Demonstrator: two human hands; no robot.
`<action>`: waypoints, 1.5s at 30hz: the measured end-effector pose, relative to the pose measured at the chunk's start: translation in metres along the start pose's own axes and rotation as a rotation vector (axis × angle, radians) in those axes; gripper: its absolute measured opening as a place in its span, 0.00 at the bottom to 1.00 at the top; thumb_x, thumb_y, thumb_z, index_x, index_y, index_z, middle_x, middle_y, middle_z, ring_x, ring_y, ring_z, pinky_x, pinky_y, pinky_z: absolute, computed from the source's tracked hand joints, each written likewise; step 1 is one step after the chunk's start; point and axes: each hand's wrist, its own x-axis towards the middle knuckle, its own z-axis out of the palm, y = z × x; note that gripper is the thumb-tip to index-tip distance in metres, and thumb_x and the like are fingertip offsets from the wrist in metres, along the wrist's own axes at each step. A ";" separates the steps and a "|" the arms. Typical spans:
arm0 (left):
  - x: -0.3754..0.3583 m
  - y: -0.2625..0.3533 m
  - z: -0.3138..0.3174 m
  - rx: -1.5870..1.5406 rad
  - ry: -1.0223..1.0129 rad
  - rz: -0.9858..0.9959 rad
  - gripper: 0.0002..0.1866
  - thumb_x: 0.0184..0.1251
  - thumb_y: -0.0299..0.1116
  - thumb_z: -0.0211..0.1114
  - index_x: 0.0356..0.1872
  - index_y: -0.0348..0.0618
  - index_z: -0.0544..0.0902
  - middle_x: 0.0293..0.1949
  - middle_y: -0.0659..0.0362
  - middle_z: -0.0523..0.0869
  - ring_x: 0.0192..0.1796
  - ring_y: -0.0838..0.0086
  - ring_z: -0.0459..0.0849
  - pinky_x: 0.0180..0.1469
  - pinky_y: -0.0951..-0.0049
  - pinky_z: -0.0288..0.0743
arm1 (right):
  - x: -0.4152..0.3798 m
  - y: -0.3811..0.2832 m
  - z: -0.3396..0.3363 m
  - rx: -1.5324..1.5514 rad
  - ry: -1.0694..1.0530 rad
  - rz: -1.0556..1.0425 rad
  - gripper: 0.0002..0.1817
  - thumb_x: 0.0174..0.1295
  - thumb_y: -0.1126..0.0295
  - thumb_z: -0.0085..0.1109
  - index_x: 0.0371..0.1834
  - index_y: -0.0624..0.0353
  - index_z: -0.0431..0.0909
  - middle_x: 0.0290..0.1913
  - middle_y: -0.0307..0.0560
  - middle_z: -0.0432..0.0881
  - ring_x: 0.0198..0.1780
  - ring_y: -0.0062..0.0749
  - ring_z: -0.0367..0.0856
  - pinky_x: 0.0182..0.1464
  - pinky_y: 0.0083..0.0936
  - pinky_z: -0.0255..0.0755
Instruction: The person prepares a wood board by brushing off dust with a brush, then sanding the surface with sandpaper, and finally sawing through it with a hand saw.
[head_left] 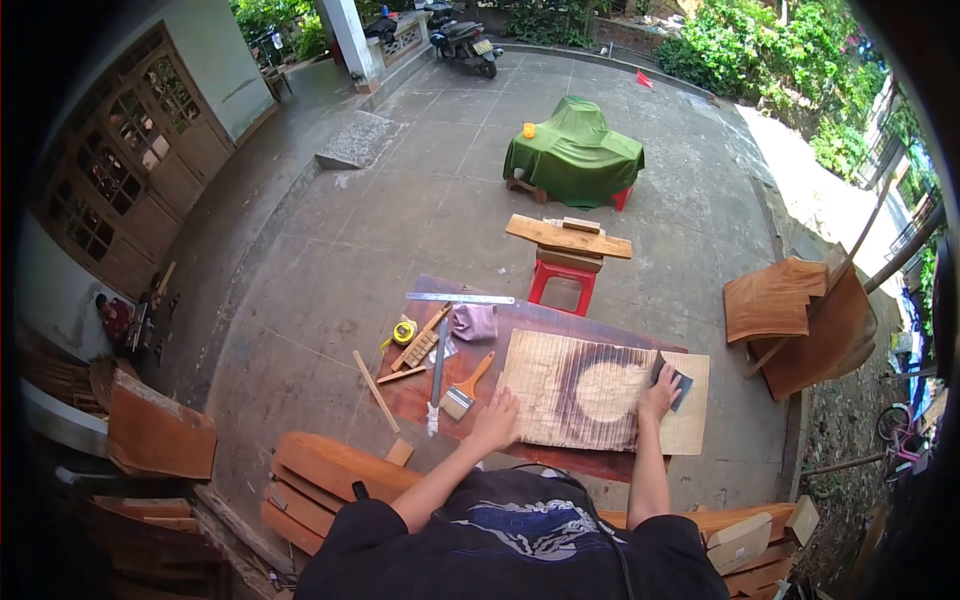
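Note:
A wooden board (540,390) with dark ribbed bands around a pale round patch lies on the reddish-brown tabletop (430,395). My left hand (497,420) rests at the board's left edge, fingers stretched out and holding nothing. Near the board's right end, my right hand (657,396) presses a dark sheet of sandpaper (683,390) against the surface; part of the sheet is hidden under the fingers. Left of the board lie a wide paintbrush (468,388), a long dark metal bar (438,365) and a wooden block with notches (422,340).
A yellow tape measure (403,332), a steel ruler (460,298) and a purple cloth (475,322) lie on the table's far left. Beyond it stands a red stool (562,285) bearing planks (570,237). Wooden slabs (775,300) lean at the right. A wooden bench (335,470) is close to me.

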 end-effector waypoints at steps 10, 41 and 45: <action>0.007 -0.003 -0.018 -0.037 -0.113 -0.001 0.50 0.62 0.48 0.79 0.80 0.38 0.65 0.84 0.35 0.58 0.86 0.40 0.57 0.76 0.45 0.73 | -0.065 -0.078 0.006 0.178 -0.387 -0.926 0.42 0.60 0.80 0.56 0.83 0.48 0.70 0.85 0.47 0.67 0.87 0.56 0.59 0.87 0.57 0.49; 0.006 -0.002 -0.022 -0.080 -0.075 0.002 0.47 0.66 0.48 0.76 0.82 0.40 0.65 0.85 0.35 0.57 0.86 0.38 0.56 0.83 0.52 0.64 | -0.030 -0.147 0.069 0.030 -0.182 -0.448 0.43 0.59 0.78 0.56 0.84 0.56 0.65 0.86 0.50 0.64 0.88 0.61 0.54 0.88 0.59 0.42; 0.009 -0.004 -0.027 -0.097 -0.119 -0.009 0.47 0.66 0.49 0.75 0.82 0.40 0.65 0.85 0.35 0.57 0.87 0.40 0.56 0.83 0.52 0.63 | -0.085 -0.175 0.054 0.215 -0.436 -0.938 0.48 0.53 0.83 0.55 0.85 0.54 0.64 0.87 0.50 0.63 0.88 0.62 0.54 0.87 0.59 0.46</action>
